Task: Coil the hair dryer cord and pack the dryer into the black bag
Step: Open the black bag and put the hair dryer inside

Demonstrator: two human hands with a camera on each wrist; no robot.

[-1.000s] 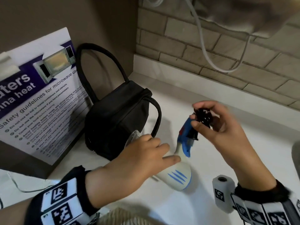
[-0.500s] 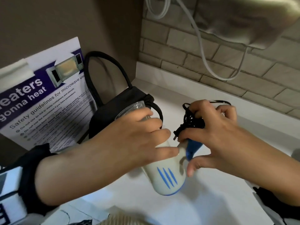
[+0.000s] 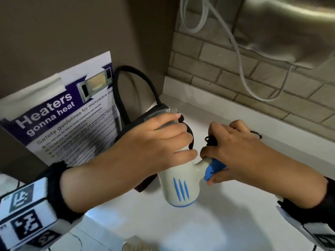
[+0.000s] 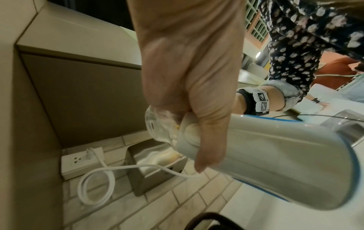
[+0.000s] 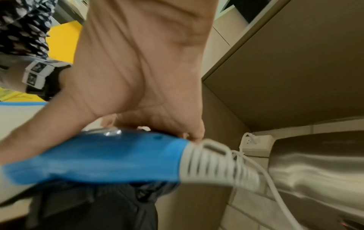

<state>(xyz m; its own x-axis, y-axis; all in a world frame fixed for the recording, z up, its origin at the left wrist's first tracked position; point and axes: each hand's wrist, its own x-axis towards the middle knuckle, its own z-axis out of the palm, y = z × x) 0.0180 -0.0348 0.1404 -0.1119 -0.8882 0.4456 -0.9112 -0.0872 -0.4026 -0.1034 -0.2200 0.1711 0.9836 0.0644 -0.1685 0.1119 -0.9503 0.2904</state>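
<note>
A white hair dryer (image 3: 178, 185) with blue stripes and a blue handle (image 3: 211, 171) is held above the white counter, its clear nozzle (image 3: 159, 113) pointing toward the black bag (image 3: 145, 120). My left hand (image 3: 159, 142) grips the dryer's barrel (image 4: 275, 163) near the nozzle. My right hand (image 3: 233, 151) wraps the blue handle (image 5: 102, 157) together with the bunched black cord (image 3: 211, 141). The bag sits behind my left hand, mostly hidden, with one strap (image 3: 134, 84) standing up.
A microwave safety poster (image 3: 59, 120) leans against the left wall. On the brick wall (image 3: 226, 82) hangs a steel dispenser (image 3: 290, 28) with a white cable (image 3: 241, 69) looping to a socket (image 4: 80, 161). White counter (image 3: 226, 223) lies open in front.
The dryer rose off the counter. My left hand went from resting on it to gripping its barrel, and my right hand came down with the bunched cord onto the handle. The nozzle swung toward the bag.
</note>
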